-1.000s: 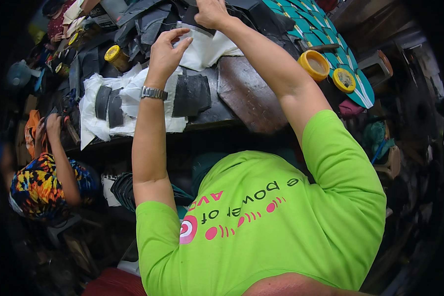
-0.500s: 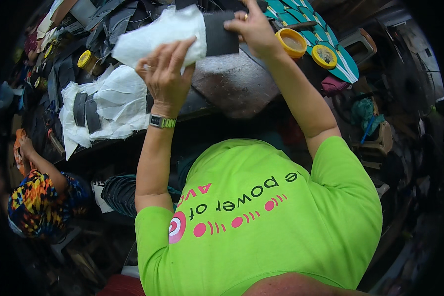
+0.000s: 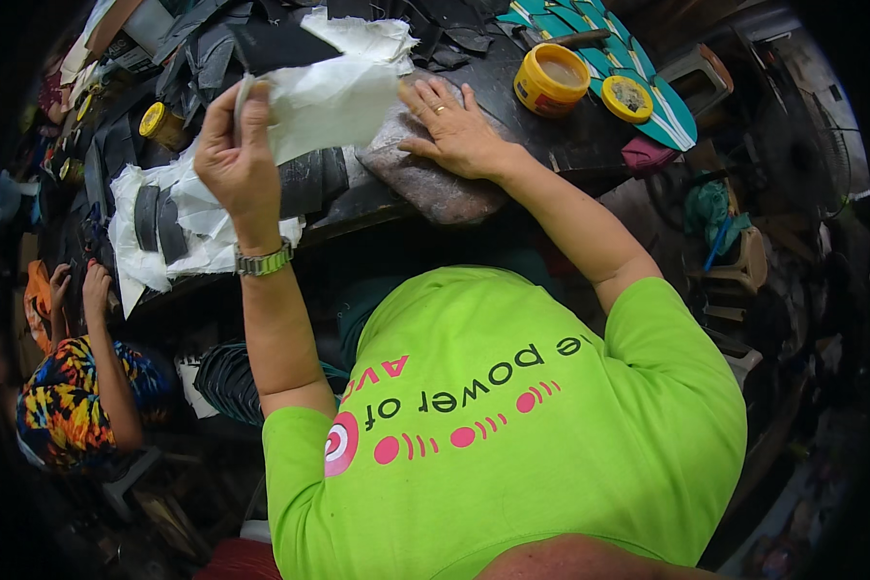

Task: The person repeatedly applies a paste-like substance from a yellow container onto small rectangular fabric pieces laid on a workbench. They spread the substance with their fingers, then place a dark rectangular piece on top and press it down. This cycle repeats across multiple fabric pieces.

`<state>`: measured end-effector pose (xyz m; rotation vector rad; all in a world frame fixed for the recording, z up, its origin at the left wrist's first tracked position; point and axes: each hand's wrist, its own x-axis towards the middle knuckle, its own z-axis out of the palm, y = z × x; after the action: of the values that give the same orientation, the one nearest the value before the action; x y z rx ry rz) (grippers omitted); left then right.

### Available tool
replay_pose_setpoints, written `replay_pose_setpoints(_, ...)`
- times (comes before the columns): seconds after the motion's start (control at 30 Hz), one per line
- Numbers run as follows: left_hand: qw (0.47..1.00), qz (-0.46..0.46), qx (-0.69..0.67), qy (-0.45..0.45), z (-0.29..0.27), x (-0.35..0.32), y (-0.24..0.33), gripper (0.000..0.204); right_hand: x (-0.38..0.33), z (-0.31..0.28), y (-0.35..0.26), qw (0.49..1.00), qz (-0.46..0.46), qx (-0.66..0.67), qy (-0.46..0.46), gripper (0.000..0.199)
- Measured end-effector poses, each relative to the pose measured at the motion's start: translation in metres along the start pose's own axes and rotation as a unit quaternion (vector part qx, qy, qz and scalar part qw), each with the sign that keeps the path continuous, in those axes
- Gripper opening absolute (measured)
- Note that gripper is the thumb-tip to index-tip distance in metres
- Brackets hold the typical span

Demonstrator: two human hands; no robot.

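Note:
My left hand (image 3: 237, 155) pinches the near left end of a white cloth piece (image 3: 329, 108) between thumb and fingers, lifting it above the table. A black piece (image 3: 285, 50) shows right behind the cloth; whether it is attached cannot be made out. My right hand (image 3: 462, 133), a ring on one finger, lies with spread fingers on a brown, smooth-faced slab (image 3: 435, 184) at the table's near edge. Its fingertips are close to the cloth's right end. Left of my left wrist, more white cloth (image 3: 217, 242) carries dark grey strips (image 3: 169, 224).
An open yellow tub (image 3: 553, 82) of brownish paste and its smeared lid (image 3: 627, 99) stand at right, beside teal sole-shaped pieces (image 3: 672, 121). Another yellow-lidded jar (image 3: 160, 124) and black scraps (image 3: 198, 53) are at left. A co-worker in a multicoloured shirt (image 3: 77, 401) works at far left.
My right hand has let go of the black end and come down flat onto the slab. My left hand has moved left, turning the white cloth. The co-worker's arms have shifted.

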<state>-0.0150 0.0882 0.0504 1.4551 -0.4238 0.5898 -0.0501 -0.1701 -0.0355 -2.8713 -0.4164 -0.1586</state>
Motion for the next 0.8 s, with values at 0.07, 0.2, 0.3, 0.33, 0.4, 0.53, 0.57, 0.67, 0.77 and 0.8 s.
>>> replay_pose_setpoints(0.07,1.000,-0.001,0.013,0.013,-0.003,0.002,0.001,0.020,0.001,0.008,0.002,1.000,-0.019,-0.003,0.022,0.073)
replay_pose_setpoints(0.2,0.999,-0.028,0.015,0.022,-0.005,0.001,-0.002,0.020,0.003,0.003,0.011,0.992,-0.101,0.080,-0.013,0.071)
replay_pose_setpoints(0.3,0.999,-0.019,0.005,0.035,-0.012,-0.006,-0.001,0.020,-0.004,-0.011,0.014,0.955,-0.070,0.288,-0.014,0.069)
replay_pose_setpoints(0.33,0.999,-0.009,0.008,0.042,-0.016,-0.009,0.001,0.019,-0.009,-0.015,0.015,0.907,-0.038,0.419,0.004,0.069)
replay_pose_setpoints(0.4,0.996,0.010,-0.062,0.068,-0.021,-0.015,0.005,0.019,-0.018,-0.018,0.010,0.943,-0.077,0.309,0.100,0.070)
replay_pose_setpoints(0.53,0.990,0.010,-0.115,0.086,-0.025,-0.025,0.016,0.021,-0.037,-0.008,-0.010,0.996,-0.047,0.067,0.027,0.073)
replay_pose_setpoints(0.57,0.990,0.008,-0.113,0.087,-0.024,-0.026,0.019,0.022,-0.039,-0.003,-0.015,0.999,-0.032,0.017,-0.020,0.074)
replay_pose_setpoints(0.67,0.998,0.009,-0.055,0.036,-0.018,-0.029,0.024,0.021,-0.033,0.010,-0.022,0.998,0.050,0.019,0.036,0.077)
replay_pose_setpoints(0.77,0.999,-0.018,-0.027,-0.014,-0.011,-0.032,0.021,0.019,-0.023,0.020,-0.025,0.993,0.111,0.006,0.040,0.082)
replay_pose_setpoints(0.8,0.998,-0.032,-0.039,-0.032,-0.008,-0.032,0.017,0.020,-0.020,0.021,-0.025,0.992,0.117,0.000,0.037,0.083)
